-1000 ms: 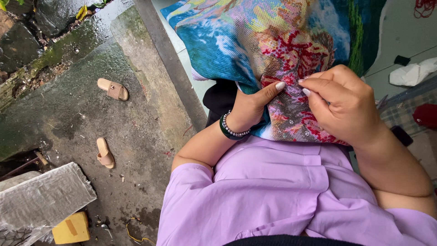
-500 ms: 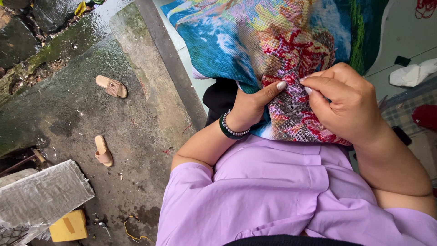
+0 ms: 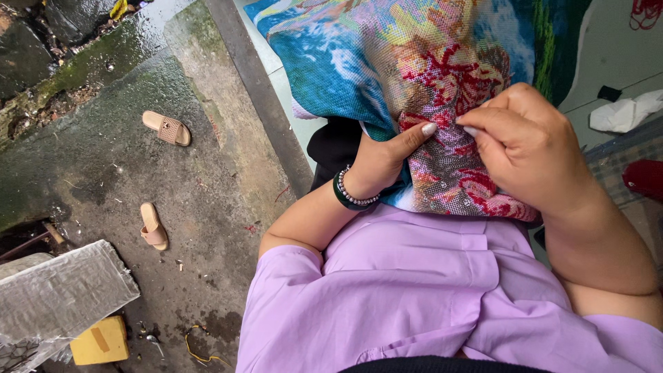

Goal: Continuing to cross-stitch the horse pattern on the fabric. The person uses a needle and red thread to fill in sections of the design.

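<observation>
Head view: a colourful embroidered cloth [image 3: 428, 83] hangs over the person's lap, right of centre. The left hand [image 3: 383, 159] grips its lower fold, thumb stretched across the red stitching, a beaded bracelet [image 3: 349, 193] at the wrist. The right hand [image 3: 525, 145] pinches the cloth narrowly beside that thumb. Two tan sandals [image 3: 166, 128] lie far left on the wet concrete floor [image 3: 103, 173].
</observation>
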